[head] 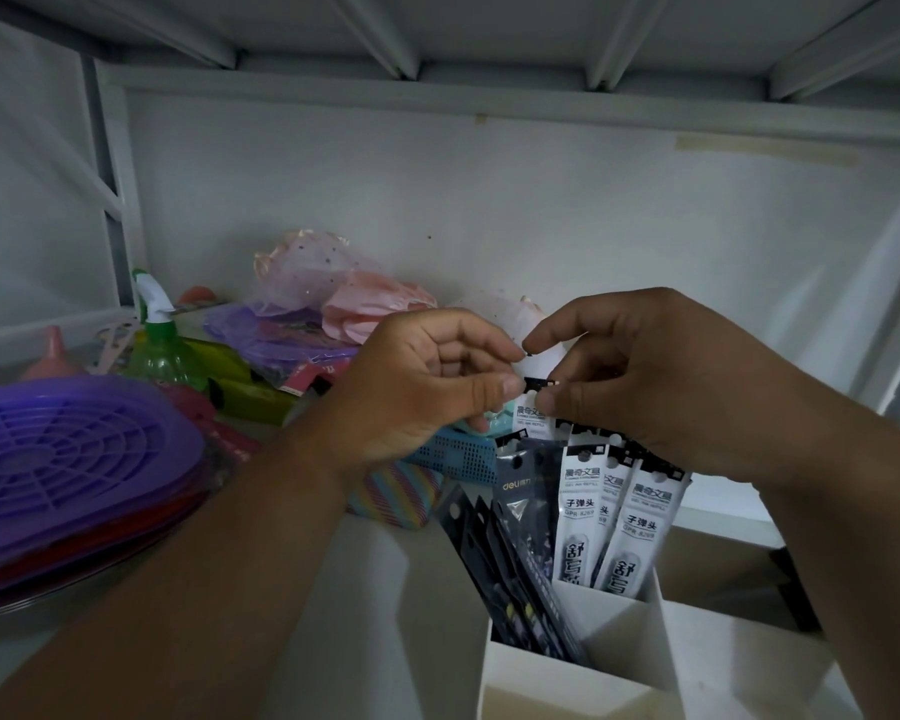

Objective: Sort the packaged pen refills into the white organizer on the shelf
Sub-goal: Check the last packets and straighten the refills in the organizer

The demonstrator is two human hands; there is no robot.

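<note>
left hand (427, 387): fingers curled, thumb and forefinger pinching the top edge of a white refill pack (533, 420). right hand (640, 376): fingers curled, thumb and forefinger pinching the same top edge from the opposite side. the pack is held upright between both hands, above the organizer (567, 678), with its lower part hidden behind other packs.

organizer: white, divided into compartments, standing on the shelf (385, 589) at lower right. front-left compartment holds black packs (520, 537), leaning to the left; one carries the word "deli". the compartment behind it holds white packs (614, 517), standing nearly upright, directly below the right hand. the right-hand compartment interior cannot be seen clearly.

shelf, left side: a stack of purple lids (68, 449) with a radial grid pattern, over red ones. behind the stack, a green spray bottle (159, 345) stands upright. further back, pink fabric (365, 304) lies over purple items. a blue perforated basket (453, 457) and a striped pouch (396, 493) lie just behind the left wrist, near the black packs.

a white back wall (489, 210) closes the shelf; a ribbed panel (437, 28) spans overhead.
</note>
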